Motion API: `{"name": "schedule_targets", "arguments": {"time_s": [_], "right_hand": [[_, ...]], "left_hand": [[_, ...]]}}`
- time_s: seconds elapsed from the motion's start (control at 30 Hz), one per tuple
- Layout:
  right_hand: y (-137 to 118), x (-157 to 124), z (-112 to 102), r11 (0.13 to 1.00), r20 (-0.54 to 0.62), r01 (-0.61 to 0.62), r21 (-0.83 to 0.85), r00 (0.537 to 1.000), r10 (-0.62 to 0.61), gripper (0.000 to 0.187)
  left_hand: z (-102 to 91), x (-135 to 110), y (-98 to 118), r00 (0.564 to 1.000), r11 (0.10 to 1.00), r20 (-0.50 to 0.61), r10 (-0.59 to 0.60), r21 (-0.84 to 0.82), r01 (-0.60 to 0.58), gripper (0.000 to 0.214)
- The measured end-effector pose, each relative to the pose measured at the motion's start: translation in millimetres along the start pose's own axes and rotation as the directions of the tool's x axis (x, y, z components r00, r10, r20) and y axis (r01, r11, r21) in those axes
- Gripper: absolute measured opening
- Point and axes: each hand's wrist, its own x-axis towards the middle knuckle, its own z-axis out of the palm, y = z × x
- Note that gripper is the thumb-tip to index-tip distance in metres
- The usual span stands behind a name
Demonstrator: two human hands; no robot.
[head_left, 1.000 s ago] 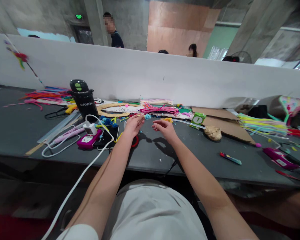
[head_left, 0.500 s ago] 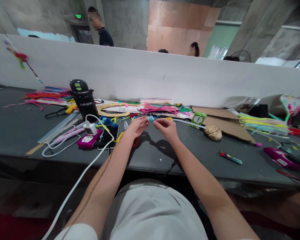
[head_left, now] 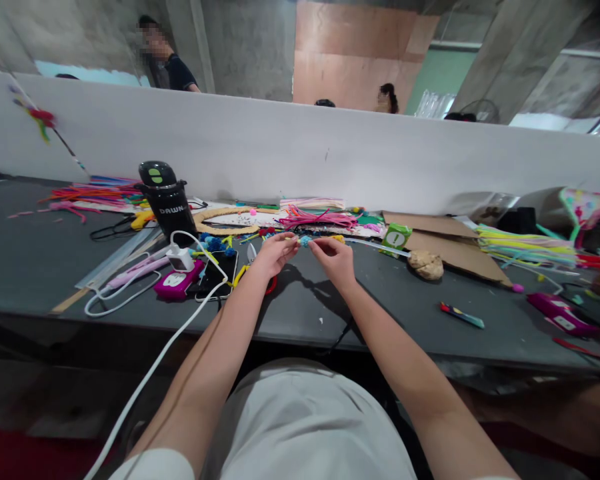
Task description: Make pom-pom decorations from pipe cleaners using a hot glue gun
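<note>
Both hands meet over the middle of the dark grey table (head_left: 330, 313). My left hand (head_left: 276, 252) and my right hand (head_left: 334, 256) each pinch a small light-blue pompom (head_left: 305, 241) held between their fingertips, just above the table. Red-handled scissors (head_left: 268, 283) lie under my left wrist. Behind the hands lies a bundle of pink pipe cleaners (head_left: 315, 217) and a round tan ring (head_left: 225, 220).
A black bottle (head_left: 166, 199), a white charger with cable (head_left: 179, 259), a phone (head_left: 219, 272) and a magenta device (head_left: 175, 280) sit at left. Cardboard (head_left: 445, 247), a green box (head_left: 396, 237) and coloured sticks (head_left: 530, 247) lie at right. A white partition (head_left: 300, 153) backs the table; people stand beyond.
My hands, apart a second ago, have come together on the blue pompom and lifted slightly. A person behind the partition has walked to the left.
</note>
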Motion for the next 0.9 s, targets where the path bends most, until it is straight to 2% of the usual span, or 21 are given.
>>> {"name": "schedule_targets", "arguments": {"time_s": [0.47, 0.9], "right_hand": [[6.4, 0.6, -0.3, 0.997, 0.028, 0.024, -0.07, 0.999, -0.023, 0.03], [6.2, 0.2, 0.3, 1.0, 0.064, -0.025, 0.005, 0.998, 0.025, 0.033]], "left_hand": [[-1.6, 3.0, -2.6, 0.999, 0.998, 0.007, 0.054, 0.04, -0.054, 0.025], [0.2, -2.5, 2.4, 1.0, 1.0, -0.002, 0.031, -0.006, -0.031, 0.025]]}}
